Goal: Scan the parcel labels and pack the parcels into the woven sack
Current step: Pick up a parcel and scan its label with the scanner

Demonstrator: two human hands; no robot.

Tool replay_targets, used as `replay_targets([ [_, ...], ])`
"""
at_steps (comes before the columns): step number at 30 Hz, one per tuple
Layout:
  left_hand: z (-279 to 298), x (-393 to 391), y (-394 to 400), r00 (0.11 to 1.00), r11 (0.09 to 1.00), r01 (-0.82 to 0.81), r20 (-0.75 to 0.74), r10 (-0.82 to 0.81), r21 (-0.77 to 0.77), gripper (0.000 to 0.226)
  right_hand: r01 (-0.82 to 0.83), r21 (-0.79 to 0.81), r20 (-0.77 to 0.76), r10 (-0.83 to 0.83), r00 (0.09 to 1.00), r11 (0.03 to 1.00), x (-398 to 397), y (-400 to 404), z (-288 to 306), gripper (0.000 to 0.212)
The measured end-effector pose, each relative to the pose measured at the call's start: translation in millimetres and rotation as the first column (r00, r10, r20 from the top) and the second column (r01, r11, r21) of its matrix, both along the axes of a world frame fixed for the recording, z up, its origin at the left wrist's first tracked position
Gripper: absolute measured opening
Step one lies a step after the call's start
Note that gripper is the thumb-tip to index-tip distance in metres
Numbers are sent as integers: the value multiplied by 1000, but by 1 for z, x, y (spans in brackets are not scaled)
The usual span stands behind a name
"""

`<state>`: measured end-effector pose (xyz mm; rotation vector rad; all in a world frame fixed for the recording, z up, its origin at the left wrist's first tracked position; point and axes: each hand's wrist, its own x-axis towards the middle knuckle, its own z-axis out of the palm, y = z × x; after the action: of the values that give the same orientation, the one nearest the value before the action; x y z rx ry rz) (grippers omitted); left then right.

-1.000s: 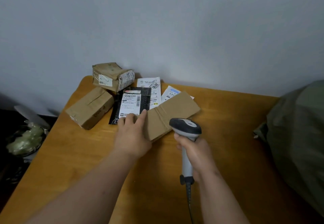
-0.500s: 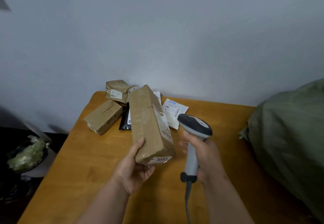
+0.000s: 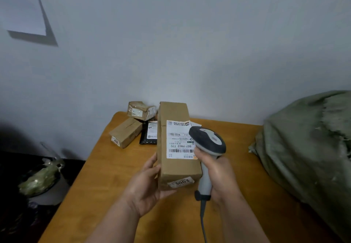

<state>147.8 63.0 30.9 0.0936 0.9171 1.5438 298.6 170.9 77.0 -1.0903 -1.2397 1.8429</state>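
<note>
My left hand [image 3: 146, 187] holds a long brown cardboard parcel [image 3: 176, 166] by its near end, lifted above the wooden table [image 3: 106, 176]. Its white shipping label [image 3: 178, 140] with barcodes faces up. My right hand [image 3: 218, 174] grips a grey handheld barcode scanner [image 3: 208, 142], whose head hovers over the label's right side. A green woven sack [image 3: 307, 147] bulges at the table's right.
At the table's back left lie a brown box [image 3: 126, 134], a taped parcel [image 3: 141, 110] and a black mailer bag [image 3: 150, 134]. The scanner's cable [image 3: 203, 222] hangs toward me. A bin with green wrapping [image 3: 41, 178] stands left of the table.
The parcel went from lying on the table to being lifted in my left hand, then turned so its label faces up. The scanner head moved over the label.
</note>
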Motion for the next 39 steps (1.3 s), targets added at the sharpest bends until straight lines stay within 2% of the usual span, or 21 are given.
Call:
replay_targets([
  [1, 6, 3, -3, 998, 999, 45, -48, -46, -22, 40, 9, 25, 17, -9, 1000, 1000, 2, -4, 2, 20],
  [3, 17, 8, -9, 979, 987, 148, -132, -156, -69, 53, 7, 81, 58, -12, 998, 997, 6, -10, 8, 19],
  [5, 26, 13, -14, 967, 976, 190, -151, -204, -102, 61, -20, 128, 95, 8, 995, 992, 10, -14, 14, 19],
  [7, 30, 16, -18, 977, 983, 170, -119, -178, -72, 55, -55, 157, 110, 38, 993, 986, 15, -16, 20, 21],
  [8, 31, 17, -19, 980, 987, 155, -118, -160, -49, 59, -68, 160, 106, 51, 993, 985, 17, -17, 24, 21],
  [10, 31, 20, -19, 978, 994, 101, -179, -105, -28, 80, -74, 162, 86, 60, 994, 984, 24, -17, 30, 22],
  [12, 32, 29, -14, 966, 1000, 30, -256, -28, 5, 90, -50, 178, 77, 36, 996, 983, 35, -15, 35, 22],
  [16, 35, 53, 0, 934, 992, -104, -335, 122, 71, 90, -45, 228, 134, 14, 991, 973, 65, -10, 41, 35],
  [19, 33, 69, 9, 907, 984, -146, -384, 174, 102, 75, -130, 275, 157, 89, 984, 953, 87, -10, 44, 30],
  [21, 33, 78, 12, 903, 979, -176, -378, 203, 106, 70, -183, 293, 168, 138, 976, 938, 99, -12, 48, 31],
  [25, 38, 89, 14, 896, 965, -231, -359, 260, 123, 78, -244, 319, 184, 193, 964, 916, 116, -16, 56, 33],
  [31, 45, 97, 14, 878, 952, -273, -369, 305, 137, 58, -273, 333, 134, 241, 961, 902, 127, -18, 67, 33],
  [39, 49, 107, 5, 853, 948, -286, -413, 320, 142, 79, -332, 367, 131, 305, 943, 869, 128, -27, 76, 29],
])
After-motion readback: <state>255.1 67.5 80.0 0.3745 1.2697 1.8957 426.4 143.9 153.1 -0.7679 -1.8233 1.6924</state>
